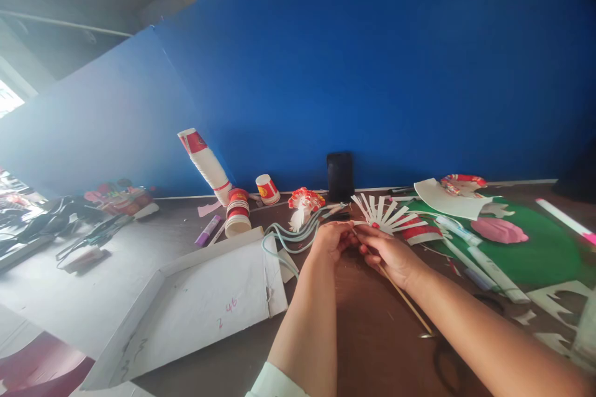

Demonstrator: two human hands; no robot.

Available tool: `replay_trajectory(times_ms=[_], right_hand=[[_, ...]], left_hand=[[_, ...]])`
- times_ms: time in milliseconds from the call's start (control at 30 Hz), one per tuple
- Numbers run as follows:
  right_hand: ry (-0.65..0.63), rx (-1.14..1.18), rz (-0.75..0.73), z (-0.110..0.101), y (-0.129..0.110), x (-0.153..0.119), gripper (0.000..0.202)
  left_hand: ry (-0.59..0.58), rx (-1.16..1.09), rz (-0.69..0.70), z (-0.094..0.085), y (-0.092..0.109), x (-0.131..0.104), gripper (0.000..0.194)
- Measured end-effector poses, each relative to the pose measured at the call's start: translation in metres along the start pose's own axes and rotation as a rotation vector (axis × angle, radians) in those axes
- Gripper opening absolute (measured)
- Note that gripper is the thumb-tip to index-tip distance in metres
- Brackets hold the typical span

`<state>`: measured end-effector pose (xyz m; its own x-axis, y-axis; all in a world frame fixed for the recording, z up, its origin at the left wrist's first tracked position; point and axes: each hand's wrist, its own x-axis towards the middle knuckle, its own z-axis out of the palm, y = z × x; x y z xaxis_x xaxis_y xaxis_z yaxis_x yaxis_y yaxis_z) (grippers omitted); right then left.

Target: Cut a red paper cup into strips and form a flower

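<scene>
A thin wooden stick [405, 299] slants from the fingertips down to the right, its lower end near a small shiny piece [426, 335] on the table. My right hand [391, 255] is closed around its upper part. My left hand [331, 240] meets it, its fingers pinched at the stick's top end; the exact grip is partly hidden. Just beyond the fingers lies a red and white paper cup cut into strips [388, 216], the strips fanned out. A narrow white strip passes by the left fingertips; whether it is held is unclear.
A white box lid [186, 307] lies left of my arms. Behind it are stacked paper cups [209, 167], a purple glue stick [208, 231] and pale cables [288, 237]. A black object [340, 177] stands at the blue partition [372, 62]. Green paper [549, 248], markers and scraps lie right.
</scene>
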<state>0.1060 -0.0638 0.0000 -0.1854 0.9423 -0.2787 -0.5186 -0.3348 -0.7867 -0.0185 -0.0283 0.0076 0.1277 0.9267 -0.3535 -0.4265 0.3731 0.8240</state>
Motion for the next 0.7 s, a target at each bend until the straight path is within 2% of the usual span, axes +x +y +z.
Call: replay_trajectory(times_ms=[200,500,700], right_hand=[[0.081,-0.203,-0.088,0.0024,0.0024,-0.0019,0.03],[0.177,-0.34,-0.059,0.0004,-0.0011,-0.0033,0.029],[0.179,-0.352,-0.059,-0.0019,-0.0013,-0.0026,0.026]], left_hand=[[0.023,0.012,-0.033,0.0022,0.0022,-0.0012,0.003],[-0.04,0.01,-0.038,-0.0015,0.0007,-0.0048,0.005],[-0.088,-0.011,-0.04,-0.0069,0.0005,-0.0031,0.021]])
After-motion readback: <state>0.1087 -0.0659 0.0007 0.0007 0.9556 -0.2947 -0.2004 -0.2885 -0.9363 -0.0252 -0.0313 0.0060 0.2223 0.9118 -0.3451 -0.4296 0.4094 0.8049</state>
